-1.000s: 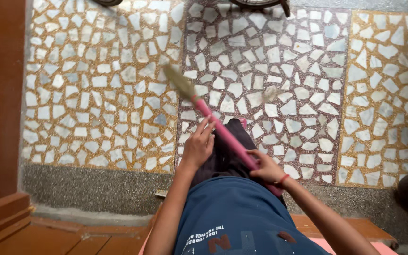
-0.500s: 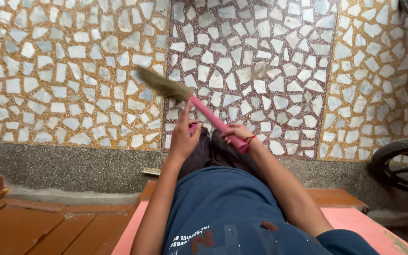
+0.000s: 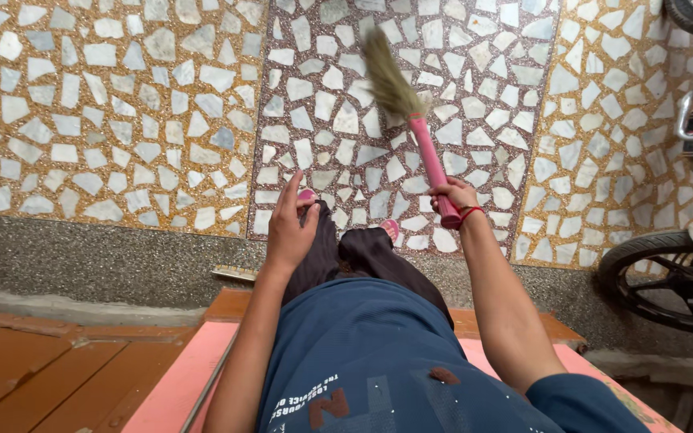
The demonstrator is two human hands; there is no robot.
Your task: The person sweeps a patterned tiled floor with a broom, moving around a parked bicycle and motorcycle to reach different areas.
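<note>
While the right hand (image 3: 452, 195) grips the lower end of a pink-handled broom (image 3: 419, 132), its straw-coloured bristles blur above the mosaic floor (image 3: 122, 104), left of a parked motorcycle (image 3: 683, 240). The left hand (image 3: 289, 228) rests open and empty on a dark trouser knee (image 3: 322, 248). Light and stiff-handled with soft bristles, it looks best held low on the shaft.
</note>
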